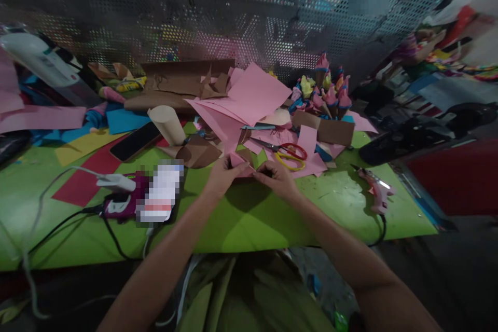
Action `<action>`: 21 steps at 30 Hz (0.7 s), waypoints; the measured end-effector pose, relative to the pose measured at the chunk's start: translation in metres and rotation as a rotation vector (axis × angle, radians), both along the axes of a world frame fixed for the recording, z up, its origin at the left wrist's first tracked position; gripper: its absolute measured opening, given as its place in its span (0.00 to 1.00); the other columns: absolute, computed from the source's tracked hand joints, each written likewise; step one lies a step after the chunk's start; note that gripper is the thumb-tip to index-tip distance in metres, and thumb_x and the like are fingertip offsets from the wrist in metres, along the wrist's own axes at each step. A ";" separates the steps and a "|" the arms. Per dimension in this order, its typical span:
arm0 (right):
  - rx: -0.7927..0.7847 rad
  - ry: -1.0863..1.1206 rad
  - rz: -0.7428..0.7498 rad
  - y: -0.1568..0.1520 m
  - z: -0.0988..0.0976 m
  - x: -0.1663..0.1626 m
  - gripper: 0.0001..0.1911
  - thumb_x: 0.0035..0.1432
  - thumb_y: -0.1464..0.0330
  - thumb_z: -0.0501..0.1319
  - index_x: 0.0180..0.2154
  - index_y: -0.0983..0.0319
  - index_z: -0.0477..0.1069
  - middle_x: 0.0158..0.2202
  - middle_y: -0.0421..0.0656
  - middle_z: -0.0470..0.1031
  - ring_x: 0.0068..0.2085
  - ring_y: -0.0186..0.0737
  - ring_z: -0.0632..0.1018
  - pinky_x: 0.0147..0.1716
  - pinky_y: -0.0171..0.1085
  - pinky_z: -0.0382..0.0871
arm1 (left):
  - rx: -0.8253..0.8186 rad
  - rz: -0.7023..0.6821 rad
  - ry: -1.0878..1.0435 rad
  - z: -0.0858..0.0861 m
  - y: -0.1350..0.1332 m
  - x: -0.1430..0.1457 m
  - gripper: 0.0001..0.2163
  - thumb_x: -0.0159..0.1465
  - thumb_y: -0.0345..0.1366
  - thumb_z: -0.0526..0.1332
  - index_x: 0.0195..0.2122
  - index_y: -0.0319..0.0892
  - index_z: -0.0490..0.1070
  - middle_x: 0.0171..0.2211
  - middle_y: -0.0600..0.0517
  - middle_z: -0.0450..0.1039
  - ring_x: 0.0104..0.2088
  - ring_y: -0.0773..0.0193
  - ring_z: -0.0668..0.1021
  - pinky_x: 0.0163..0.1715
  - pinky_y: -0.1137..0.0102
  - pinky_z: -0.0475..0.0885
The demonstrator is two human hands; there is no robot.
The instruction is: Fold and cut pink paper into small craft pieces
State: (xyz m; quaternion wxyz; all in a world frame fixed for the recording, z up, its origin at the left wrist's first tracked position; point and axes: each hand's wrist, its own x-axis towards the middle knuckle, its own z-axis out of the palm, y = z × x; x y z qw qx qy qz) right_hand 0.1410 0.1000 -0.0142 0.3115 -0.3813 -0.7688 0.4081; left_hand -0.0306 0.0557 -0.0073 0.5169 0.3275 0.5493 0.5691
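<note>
Over the near middle of the green table, my left hand (227,172) pinches a small piece of pink paper (236,159). My right hand (274,176) meets it from the other side, thumb and finger closed at the edge of the same piece. The fingertips hide part of it, so its exact shape does not show. Just behind the hands lie scissors (290,154) with red and yellow loops, blades pointing left. Brown and light green paper scraps (259,156) are right beyond the fingers. Large pink sheets (252,93) rise in a pile farther back.
A pink glue gun (377,189) lies at right. On the left are a lit phone (161,194), a purple power strip (124,205) with cables, a dark phone (134,141) and a cardboard tube (167,124). Paper cones (330,93) stand behind, before a perforated metal panel (233,10).
</note>
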 end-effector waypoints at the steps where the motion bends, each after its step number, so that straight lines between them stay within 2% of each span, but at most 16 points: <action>1: 0.010 -0.003 -0.001 0.000 0.000 0.000 0.15 0.57 0.57 0.62 0.26 0.61 0.70 0.24 0.40 0.71 0.27 0.36 0.69 0.26 0.34 0.58 | 0.000 0.001 0.003 0.000 0.000 0.000 0.16 0.46 0.42 0.73 0.34 0.40 0.76 0.33 0.49 0.78 0.36 0.60 0.78 0.44 0.62 0.72; 5: 0.015 -0.013 -0.005 0.000 0.000 0.000 0.15 0.57 0.57 0.62 0.26 0.61 0.71 0.24 0.41 0.71 0.28 0.36 0.69 0.26 0.35 0.59 | -0.005 0.013 0.026 -0.001 0.000 0.000 0.15 0.46 0.43 0.73 0.30 0.40 0.75 0.30 0.51 0.77 0.34 0.62 0.76 0.42 0.64 0.71; 9: -0.018 0.004 0.004 0.000 0.001 0.000 0.16 0.56 0.55 0.63 0.26 0.61 0.71 0.24 0.40 0.71 0.27 0.36 0.69 0.26 0.34 0.58 | 0.005 0.046 0.006 0.001 0.000 0.000 0.16 0.48 0.46 0.71 0.32 0.41 0.75 0.32 0.52 0.77 0.35 0.62 0.76 0.41 0.66 0.71; 17: -0.095 0.039 0.050 -0.002 0.005 -0.001 0.14 0.55 0.59 0.63 0.25 0.61 0.70 0.22 0.38 0.68 0.26 0.35 0.68 0.26 0.34 0.58 | 0.054 0.058 0.006 0.000 0.000 -0.001 0.14 0.48 0.44 0.71 0.28 0.41 0.72 0.28 0.54 0.75 0.32 0.64 0.75 0.38 0.69 0.70; 21: -0.136 0.081 0.024 -0.001 0.007 0.000 0.13 0.54 0.58 0.63 0.25 0.61 0.70 0.23 0.38 0.68 0.26 0.34 0.67 0.26 0.34 0.58 | 0.016 0.027 0.008 0.004 -0.001 -0.002 0.14 0.51 0.45 0.69 0.33 0.41 0.75 0.33 0.52 0.77 0.35 0.62 0.76 0.41 0.68 0.70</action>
